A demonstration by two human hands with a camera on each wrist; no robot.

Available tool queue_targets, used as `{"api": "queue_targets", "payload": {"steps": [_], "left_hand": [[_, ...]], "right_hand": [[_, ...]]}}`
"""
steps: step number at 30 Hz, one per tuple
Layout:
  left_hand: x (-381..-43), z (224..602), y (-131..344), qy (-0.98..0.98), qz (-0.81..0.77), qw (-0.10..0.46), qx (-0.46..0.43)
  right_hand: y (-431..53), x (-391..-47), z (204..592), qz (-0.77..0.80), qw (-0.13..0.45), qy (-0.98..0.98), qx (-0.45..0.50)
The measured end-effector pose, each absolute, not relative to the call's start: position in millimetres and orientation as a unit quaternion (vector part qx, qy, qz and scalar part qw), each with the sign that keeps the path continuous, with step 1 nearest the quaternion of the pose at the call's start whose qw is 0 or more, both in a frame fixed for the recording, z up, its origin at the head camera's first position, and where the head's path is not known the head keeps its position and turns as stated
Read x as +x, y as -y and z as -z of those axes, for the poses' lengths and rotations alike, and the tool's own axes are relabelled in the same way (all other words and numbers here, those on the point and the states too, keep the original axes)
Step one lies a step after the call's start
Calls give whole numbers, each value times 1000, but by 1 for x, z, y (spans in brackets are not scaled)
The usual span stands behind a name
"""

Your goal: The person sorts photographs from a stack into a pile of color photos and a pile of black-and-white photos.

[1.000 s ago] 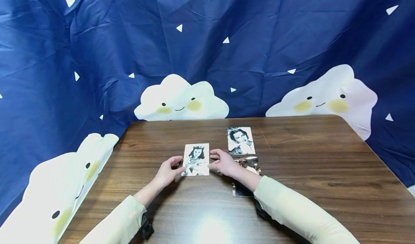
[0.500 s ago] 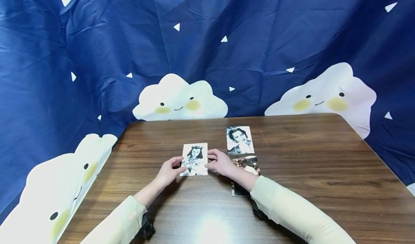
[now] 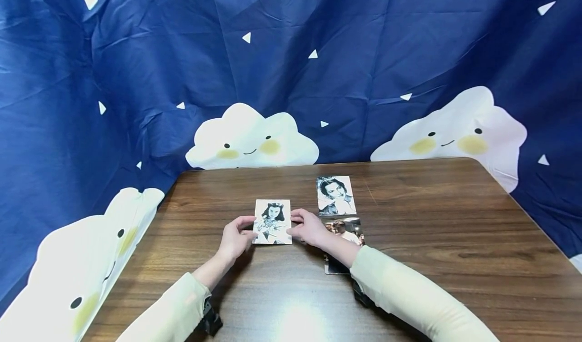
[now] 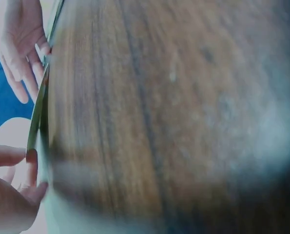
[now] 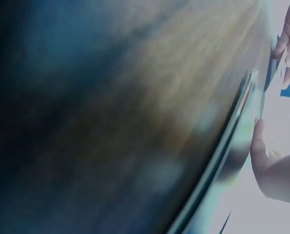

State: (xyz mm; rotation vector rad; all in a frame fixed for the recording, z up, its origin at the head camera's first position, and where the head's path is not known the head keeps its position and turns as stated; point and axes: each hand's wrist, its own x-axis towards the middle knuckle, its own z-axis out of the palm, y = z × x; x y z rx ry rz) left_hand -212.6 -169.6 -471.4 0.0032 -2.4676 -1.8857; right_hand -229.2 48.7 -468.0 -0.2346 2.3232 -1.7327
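Observation:
A black-and-white photo print (image 3: 272, 222) of a person with dark hair lies between my two hands near the middle of the table. My left hand (image 3: 234, 238) holds its left edge with thumb and fingertips. At the opposite edge, my right hand (image 3: 311, 229) holds it the same way. Seen edge-on in the left wrist view, the print (image 4: 36, 114) looks slightly tilted off the wood. Another black-and-white portrait print (image 3: 336, 195) lies beyond my right hand. Below that is a colour print (image 3: 350, 228), partly hidden under my right forearm; whether it is one print or two I cannot tell.
The brown wood-grain table (image 3: 436, 231) extends widely to the right of the prints and toward me, with a bright light reflection near its front. A dark blue curtain (image 3: 345, 69) with white clouds hangs behind its far edge and along the left side.
The print between my hands has shifted very slightly away from me. My left thumb has drawn back a little toward the print's left edge. My right hand stays almost still.

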Motion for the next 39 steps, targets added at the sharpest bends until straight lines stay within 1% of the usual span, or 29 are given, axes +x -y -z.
{"api": "queue_targets", "payload": {"steps": [7, 15, 21, 31, 39], "left_hand": [[-211, 469, 163, 775, 632, 14, 21], [-208, 463, 154, 762, 647, 32, 31], [-212, 456, 143, 743, 667, 50, 14], [-233, 453, 105, 706, 707, 50, 10], [-250, 453, 66, 694, 719, 28, -13]], "right_hand": [[-48, -229, 469, 577, 96, -808, -68], [-51, -230, 467, 561, 27, -824, -69], [-57, -231, 462, 582, 14, -811, -55], [-91, -245, 452, 597, -29, -801, -34], [-128, -256, 449, 601, -55, -797, -20]]}}
